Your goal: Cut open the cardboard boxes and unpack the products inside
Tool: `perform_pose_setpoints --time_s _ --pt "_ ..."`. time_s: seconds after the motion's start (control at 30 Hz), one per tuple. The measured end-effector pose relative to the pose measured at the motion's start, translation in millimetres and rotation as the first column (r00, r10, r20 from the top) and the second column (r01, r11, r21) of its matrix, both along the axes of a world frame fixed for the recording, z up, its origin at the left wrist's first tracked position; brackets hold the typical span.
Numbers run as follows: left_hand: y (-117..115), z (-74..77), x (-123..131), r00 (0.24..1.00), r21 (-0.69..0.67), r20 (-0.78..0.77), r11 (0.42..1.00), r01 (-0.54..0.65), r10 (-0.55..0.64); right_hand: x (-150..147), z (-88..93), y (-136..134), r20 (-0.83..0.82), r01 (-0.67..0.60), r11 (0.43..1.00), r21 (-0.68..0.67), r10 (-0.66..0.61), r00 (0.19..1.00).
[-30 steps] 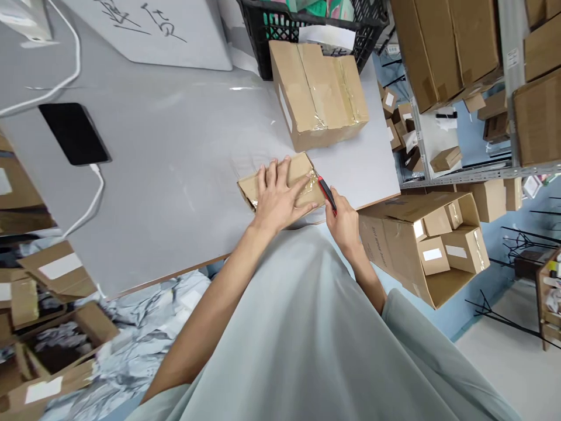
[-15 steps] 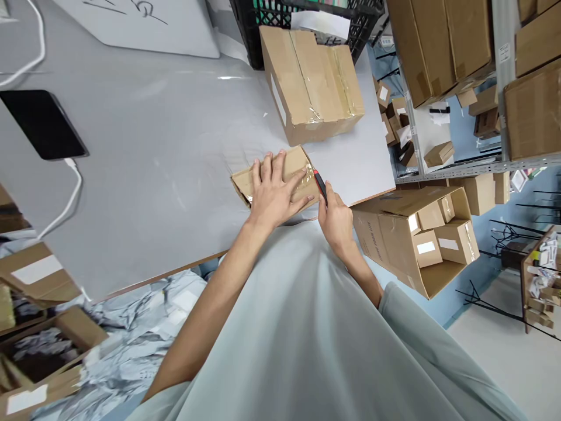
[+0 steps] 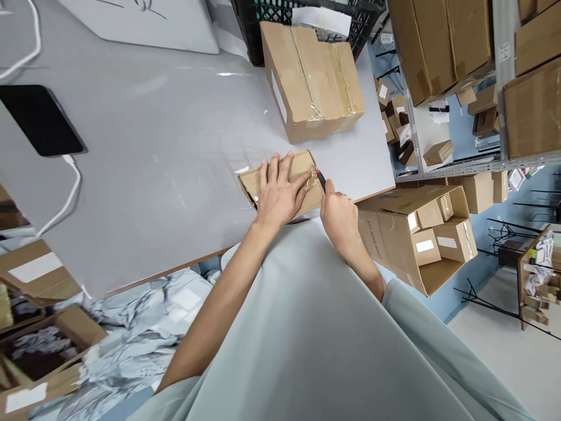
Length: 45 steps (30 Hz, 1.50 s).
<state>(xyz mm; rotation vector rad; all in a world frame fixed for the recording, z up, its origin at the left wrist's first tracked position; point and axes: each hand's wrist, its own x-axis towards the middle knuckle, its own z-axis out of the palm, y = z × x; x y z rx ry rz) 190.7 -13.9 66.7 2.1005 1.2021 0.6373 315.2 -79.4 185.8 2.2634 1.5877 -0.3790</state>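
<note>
A small brown cardboard box with shiny clear tape lies near the front edge of the grey table. Spread fingers of my left hand rest flat on its top. My right hand is closed round a black and red cutter, whose red end touches the taped right side of the box. The blade itself is too small to make out. Behind the small box stands a larger taped carton.
A black crate is at the back. On the left lie a phone with a white cable and a laptop. An open carton holding small boxes stands right of the table, below metal shelving.
The small box and both hands have shifted slightly to the right. The cutter's red end stays at the box's right side.
</note>
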Motion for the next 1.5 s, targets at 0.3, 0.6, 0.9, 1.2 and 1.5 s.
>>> perform_pose_setpoints --time_s 0.3,0.6,0.9,1.2,1.5 --pt "-1.5 -1.5 4.8 1.0 -0.011 -0.008 1.0 0.009 -0.009 -7.2 26.4 -32.0 0.04 0.131 0.984 -0.121 -0.127 0.991" --pt "-4.0 -1.5 4.8 1.0 -0.023 -0.022 1.0 -0.01 0.009 -4.9 27.7 -55.9 0.021 0.159 0.979 -0.13 -0.158 0.987" --pt "-2.0 -2.3 4.9 1.0 -0.048 0.022 0.999 -0.017 0.018 1.3 -7.2 -22.5 -0.053 0.069 0.997 0.029 -0.067 0.996" --pt "-8.3 -2.0 6.2 0.999 -0.051 0.016 0.997 -0.051 0.051 -10.1 -20.8 -33.7 0.06 0.105 0.993 -0.047 -0.102 0.993" --pt "-6.6 -0.3 5.3 0.998 -0.088 0.011 0.995 -0.053 0.054 -1.8 -8.4 -26.7 0.047 0.08 0.996 -0.042 -0.078 0.996"
